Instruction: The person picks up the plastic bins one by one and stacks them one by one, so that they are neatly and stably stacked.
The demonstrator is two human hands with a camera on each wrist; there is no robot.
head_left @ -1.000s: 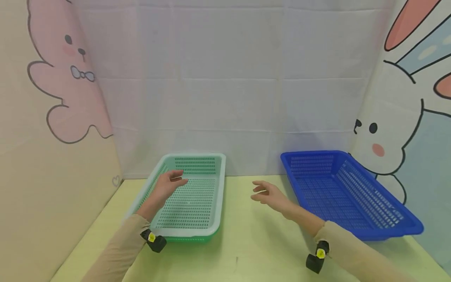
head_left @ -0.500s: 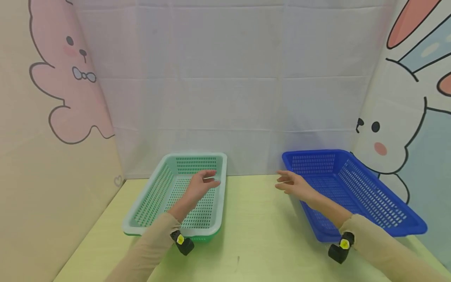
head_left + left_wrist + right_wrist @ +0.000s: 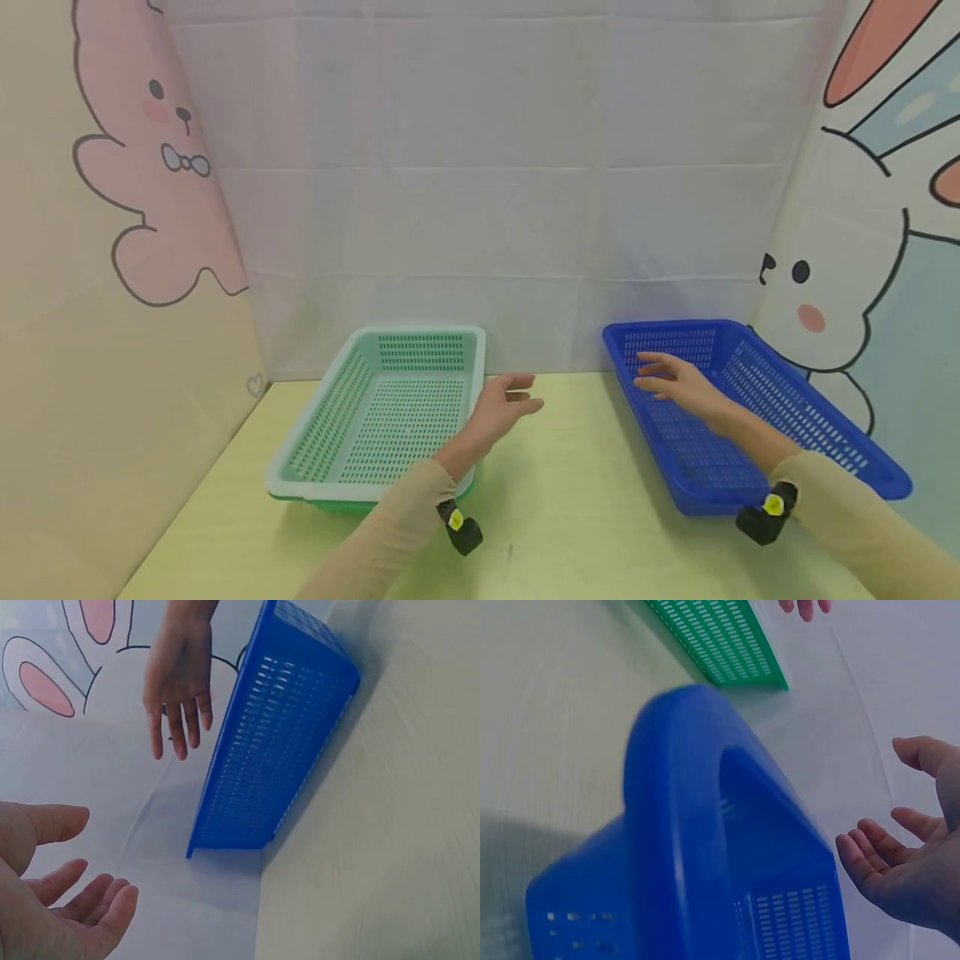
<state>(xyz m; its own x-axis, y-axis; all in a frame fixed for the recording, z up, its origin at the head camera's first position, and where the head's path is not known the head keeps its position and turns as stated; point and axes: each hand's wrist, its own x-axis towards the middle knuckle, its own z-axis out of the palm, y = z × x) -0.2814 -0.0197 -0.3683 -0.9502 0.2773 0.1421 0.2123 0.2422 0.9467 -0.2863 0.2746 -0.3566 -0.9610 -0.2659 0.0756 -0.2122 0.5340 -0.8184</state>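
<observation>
In the head view my left hand [image 3: 495, 417] hovers by the right rim of the green basket [image 3: 276, 487], fingers loosely bent and holding nothing. My right hand [image 3: 686, 390] is above the blue basket [image 3: 656, 454], also holding nothing, its fingers relaxed and spread a little. Both baskets are slatted plastic trays, and nothing lies in them. The left wrist view shows the left thumb and fingers apart, with the right hand [image 3: 180, 682] hanging beside the blue basket. From the right wrist, the blue basket's rim [image 3: 660, 825] looms close, and the right fingers curve gently with a gap to the thumb.
Both baskets stand on a pale yellow-green table [image 3: 555, 500], with a stretch of tabletop between them. A white cloth [image 3: 480, 183] hangs behind. Side walls carry a pink cartoon bear [image 3: 150, 200] and a white rabbit [image 3: 832, 250]. Each wrist wears a small black camera [image 3: 461, 529].
Both hands have moved to the right: the left from over the green basket to its right rim, the right from the table's middle to over the blue basket. The baskets stay in place.
</observation>
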